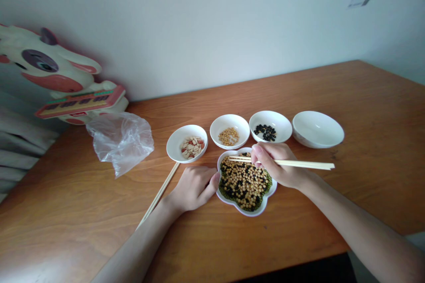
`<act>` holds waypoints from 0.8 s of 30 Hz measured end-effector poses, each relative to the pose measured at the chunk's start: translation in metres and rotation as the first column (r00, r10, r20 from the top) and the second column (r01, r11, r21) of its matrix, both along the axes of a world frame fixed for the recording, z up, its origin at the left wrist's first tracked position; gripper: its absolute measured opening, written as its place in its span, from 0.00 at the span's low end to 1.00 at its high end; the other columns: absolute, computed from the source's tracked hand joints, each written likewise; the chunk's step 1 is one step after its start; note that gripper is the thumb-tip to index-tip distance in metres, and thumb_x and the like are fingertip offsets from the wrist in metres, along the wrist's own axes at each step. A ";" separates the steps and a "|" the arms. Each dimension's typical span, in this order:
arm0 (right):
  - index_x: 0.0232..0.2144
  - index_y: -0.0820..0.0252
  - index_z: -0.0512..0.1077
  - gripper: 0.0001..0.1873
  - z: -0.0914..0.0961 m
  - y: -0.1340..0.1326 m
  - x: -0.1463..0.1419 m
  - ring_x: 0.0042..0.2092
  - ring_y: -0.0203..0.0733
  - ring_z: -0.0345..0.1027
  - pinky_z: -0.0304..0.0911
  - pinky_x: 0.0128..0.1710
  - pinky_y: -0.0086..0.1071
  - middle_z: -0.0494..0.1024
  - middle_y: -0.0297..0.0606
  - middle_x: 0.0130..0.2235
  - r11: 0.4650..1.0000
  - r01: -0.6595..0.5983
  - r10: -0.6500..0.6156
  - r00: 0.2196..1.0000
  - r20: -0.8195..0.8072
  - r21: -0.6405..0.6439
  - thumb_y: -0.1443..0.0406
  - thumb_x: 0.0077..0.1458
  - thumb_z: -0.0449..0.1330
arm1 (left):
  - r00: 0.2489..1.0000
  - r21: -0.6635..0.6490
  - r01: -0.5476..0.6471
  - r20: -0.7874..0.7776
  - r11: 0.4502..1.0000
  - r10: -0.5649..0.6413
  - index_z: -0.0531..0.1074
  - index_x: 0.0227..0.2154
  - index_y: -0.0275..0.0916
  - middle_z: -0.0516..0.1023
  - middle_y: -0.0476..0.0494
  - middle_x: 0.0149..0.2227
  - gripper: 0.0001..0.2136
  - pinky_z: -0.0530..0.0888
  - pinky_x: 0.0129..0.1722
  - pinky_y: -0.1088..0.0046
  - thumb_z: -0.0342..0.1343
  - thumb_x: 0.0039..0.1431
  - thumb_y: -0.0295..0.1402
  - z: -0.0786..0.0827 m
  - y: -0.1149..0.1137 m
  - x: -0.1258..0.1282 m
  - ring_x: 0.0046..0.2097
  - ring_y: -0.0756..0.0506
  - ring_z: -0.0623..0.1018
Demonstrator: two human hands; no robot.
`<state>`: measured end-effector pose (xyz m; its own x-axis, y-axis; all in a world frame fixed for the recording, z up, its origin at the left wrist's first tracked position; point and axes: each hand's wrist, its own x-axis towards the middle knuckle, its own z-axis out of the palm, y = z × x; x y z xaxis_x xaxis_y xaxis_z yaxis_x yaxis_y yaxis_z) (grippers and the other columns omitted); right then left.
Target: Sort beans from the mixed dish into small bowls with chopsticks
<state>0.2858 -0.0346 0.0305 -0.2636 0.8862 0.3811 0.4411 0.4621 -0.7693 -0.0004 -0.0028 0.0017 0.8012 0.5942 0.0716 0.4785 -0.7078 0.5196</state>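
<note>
From where I stand, the right hand point(277, 168) is closed round a pair of chopsticks point(308, 165), their tips over the far side of the flower-shaped dish point(266, 202) on the tabletop point(299, 225). The left hand point(194, 188) rests against the dish's left rim; I can't tell whether it grips. The chopsticks look light and stiff, best held well back from the tips. The beans point(245, 185) seem hard, round and slippery, likely to roll unless pinched squarely across the middle.
</note>
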 end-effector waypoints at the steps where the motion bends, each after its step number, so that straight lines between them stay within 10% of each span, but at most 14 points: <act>1: 0.29 0.58 0.71 0.21 -0.001 0.000 0.000 0.29 0.36 0.70 0.63 0.34 0.32 0.74 0.33 0.26 1.000 0.003 -0.003 1.000 -0.007 -0.003 0.60 0.74 0.50 | 1.000 0.000 0.001 0.000 1.000 -0.001 0.64 0.29 0.39 0.74 0.46 0.28 0.20 0.64 0.33 0.70 0.37 0.77 0.38 0.000 0.000 0.000 0.28 0.48 0.70; 24: 0.30 0.57 0.73 0.25 -0.012 0.000 -0.014 0.27 0.38 0.70 0.66 0.30 0.32 0.76 0.35 0.25 0.975 0.104 -0.160 0.941 -0.297 -0.195 0.50 0.73 0.50 | 0.999 0.008 -0.019 0.025 1.000 0.019 0.64 0.28 0.39 0.74 0.46 0.28 0.21 0.62 0.32 0.70 0.37 0.77 0.38 -0.001 -0.001 0.001 0.28 0.48 0.69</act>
<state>0.2717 -0.0343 0.0184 -0.0335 0.9645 0.2621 0.2168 0.2630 -0.9401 0.0005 -0.0034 0.0006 0.7874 0.6089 0.0965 0.4789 -0.7027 0.5262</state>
